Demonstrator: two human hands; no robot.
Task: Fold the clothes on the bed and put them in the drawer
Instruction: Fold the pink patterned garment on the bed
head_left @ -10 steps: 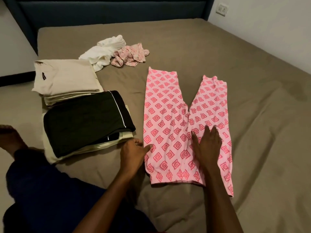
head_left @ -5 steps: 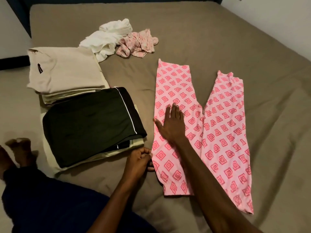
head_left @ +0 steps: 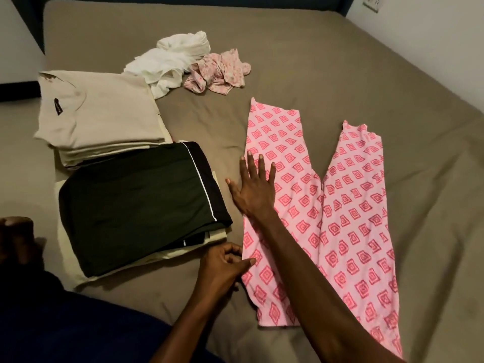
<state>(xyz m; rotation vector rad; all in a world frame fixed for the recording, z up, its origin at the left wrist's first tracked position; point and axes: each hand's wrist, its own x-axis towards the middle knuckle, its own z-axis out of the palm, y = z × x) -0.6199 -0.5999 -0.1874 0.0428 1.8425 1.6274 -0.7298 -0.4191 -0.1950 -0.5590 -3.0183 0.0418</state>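
Pinching pink trousers' (head_left: 337,226) edge with left hand (head_left: 222,268) — right hand (head_left: 255,191) flat, fingers spread, farther up that leg.

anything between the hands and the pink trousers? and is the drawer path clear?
Nothing visible between them. The right hand lies flat on the left leg of the pink diamond-patterned trousers, and the left hand holds their left edge near the waist. No drawer is in view, so that path cannot be judged.
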